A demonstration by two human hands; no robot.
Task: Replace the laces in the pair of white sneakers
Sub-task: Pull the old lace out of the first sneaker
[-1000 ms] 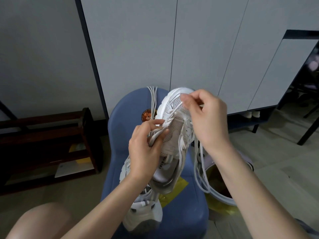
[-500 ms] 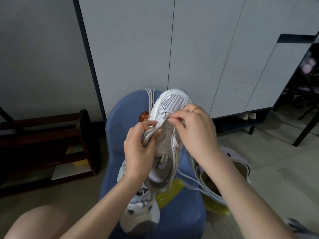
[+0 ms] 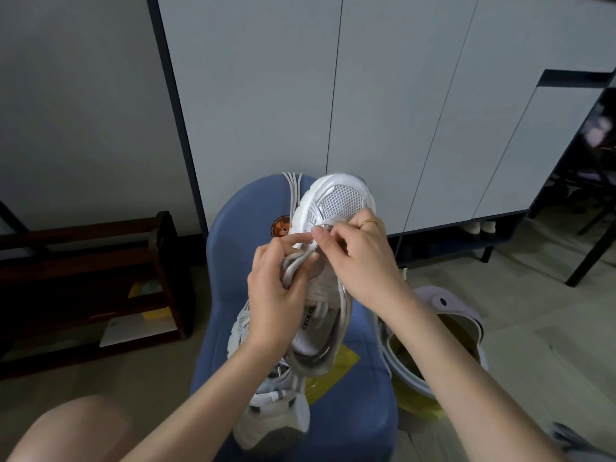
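Observation:
A white sneaker [image 3: 336,201] is held up over a blue chair [image 3: 240,228], toe pointing away from me. My left hand [image 3: 276,291] grips its left side by the eyelet row, thumb and fingers curled over the edge. My right hand [image 3: 360,258] pinches a white lace [image 3: 328,223] at the lowest eyelets near the toe. More of that lace hangs down the right side of the shoe. The second white sneaker [image 3: 270,408] lies on the chair seat under my left forearm. Spare white laces [image 3: 293,188] are draped over the chair back.
A dark wooden shoe rack [image 3: 100,278] stands at the left. Grey cabinet doors [image 3: 383,95] fill the wall behind the chair. A pale lilac bin with a yellow liner [image 3: 443,315] sits right of the chair. A yellow wrapper [image 3: 336,368] lies on the seat. My bare knee [image 3: 73,428] shows bottom left.
My right hand has come down from the toe tip to the lowest eyelets, drawing the lace in. The hanging lace loop on the right has shortened. The sneaker shifted slightly left.

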